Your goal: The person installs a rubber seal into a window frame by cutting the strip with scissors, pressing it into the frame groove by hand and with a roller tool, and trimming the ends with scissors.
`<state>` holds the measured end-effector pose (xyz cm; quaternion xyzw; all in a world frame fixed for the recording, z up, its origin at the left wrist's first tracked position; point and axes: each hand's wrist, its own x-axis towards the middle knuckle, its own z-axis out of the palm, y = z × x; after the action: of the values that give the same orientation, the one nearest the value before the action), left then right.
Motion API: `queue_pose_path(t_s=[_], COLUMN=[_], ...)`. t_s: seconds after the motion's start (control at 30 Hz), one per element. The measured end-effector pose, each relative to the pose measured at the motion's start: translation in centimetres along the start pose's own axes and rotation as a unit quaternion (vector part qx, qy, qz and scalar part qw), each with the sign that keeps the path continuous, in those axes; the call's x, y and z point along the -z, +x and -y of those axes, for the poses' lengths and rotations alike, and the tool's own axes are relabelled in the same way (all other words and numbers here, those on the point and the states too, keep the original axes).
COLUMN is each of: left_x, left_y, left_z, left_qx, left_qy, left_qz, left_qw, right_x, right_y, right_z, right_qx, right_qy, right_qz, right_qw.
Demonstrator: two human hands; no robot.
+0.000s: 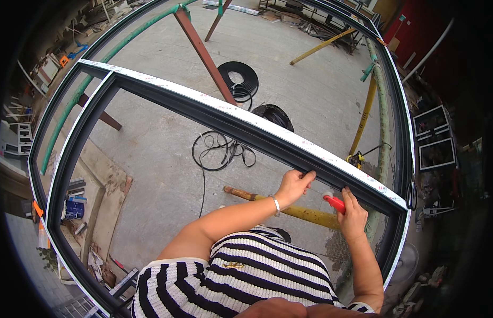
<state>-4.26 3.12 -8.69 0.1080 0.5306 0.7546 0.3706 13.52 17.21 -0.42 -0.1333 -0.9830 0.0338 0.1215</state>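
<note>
A large dark window frame point(220, 124), with white printed film on its outer faces, lies raised in front of me. My left hand point(295, 188), a silver bangle at its wrist, is closed with one finger reaching the inner channel of the long crossbar. Whatever its fingertips pinch is hidden. My right hand point(355, 218) is wrapped around a red-handled tool point(335, 203) with a pale round end. Its extended fingertips touch the same crossbar, right of my left hand. The tool's round end sits just below the bar.
Green pipes point(383, 127) and yellow pipes point(310, 214) stand or lie beneath the frame, with a reddish-brown post point(204, 55). Coils of black strip point(238, 79) and a loose tangle point(220, 151) lie on the concrete floor. A blue bucket point(73, 209) stands at the left.
</note>
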Motion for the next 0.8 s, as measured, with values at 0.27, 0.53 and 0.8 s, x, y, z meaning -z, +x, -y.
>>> queue_pose_path(t_s=[0.27, 0.53, 0.8], left_x=[13.9, 35.2, 52.3], left_y=[-0.3, 0.3, 6.3], left_z=[-6.8, -15.9, -21.9], left_qx=[-0.077, -0.199, -0.234], left_qy=[-0.031, 0.035, 0.072], left_qz=[-0.165, -0.402, -0.568], left_qw=[0.983, 0.893, 0.786], right_x=[-1.5, -2.7, -2.8], right_y=[0.7, -0.6, -2.3], right_z=[-0.2, -0.3, 1.8], right_qx=[0.020, -0.005, -0.093], right_qy=[-0.027, -0.018, -0.048], right_qz=[-0.070, -0.059, -0.094], right_qw=[0.997, 0.998, 0.990])
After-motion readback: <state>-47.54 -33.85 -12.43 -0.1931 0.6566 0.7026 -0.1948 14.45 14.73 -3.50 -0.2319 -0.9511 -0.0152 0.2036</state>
